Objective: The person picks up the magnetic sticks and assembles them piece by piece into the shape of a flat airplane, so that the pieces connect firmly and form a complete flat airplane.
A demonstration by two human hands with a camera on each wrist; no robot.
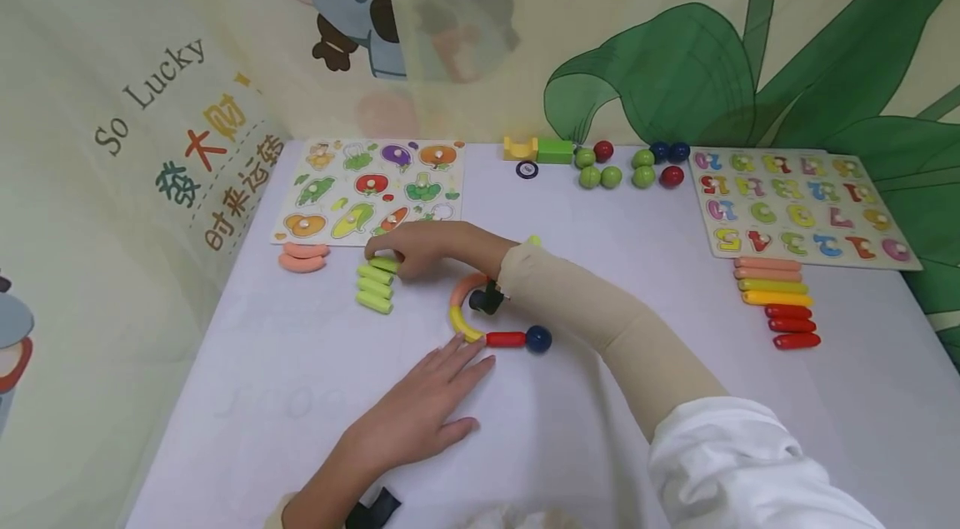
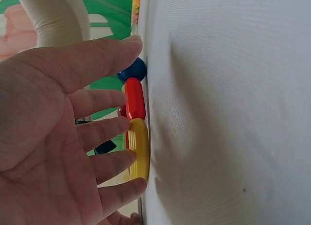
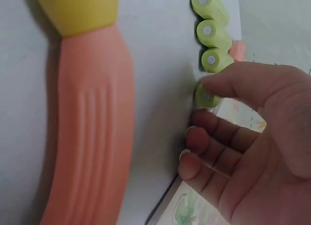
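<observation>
My right hand [image 1: 423,247] pinches the farthest light green magnetic rod [image 3: 205,99] between thumb and fingers, at the end of a short row of several such rods [image 1: 373,292]. Grey round discs show in their ends. My left hand [image 1: 420,414] lies palm down with straight fingers, its fingertips at a yellow curved piece [image 1: 464,326]. That piece joins a coral curved piece [image 3: 95,132] on one side and a red rod [image 1: 506,339] on the other. A dark blue ball [image 1: 538,339] sits at the red rod's far end. My right forearm hides part of the curve.
A vegetable puzzle board [image 1: 341,233] lies behind the right hand, with two coral curved pieces [image 1: 302,264] before it. Green, red and blue balls [image 1: 611,177] stand at the back beside a green block [image 1: 555,151]. A number board [image 1: 810,254] and coloured rods [image 1: 791,312] lie right.
</observation>
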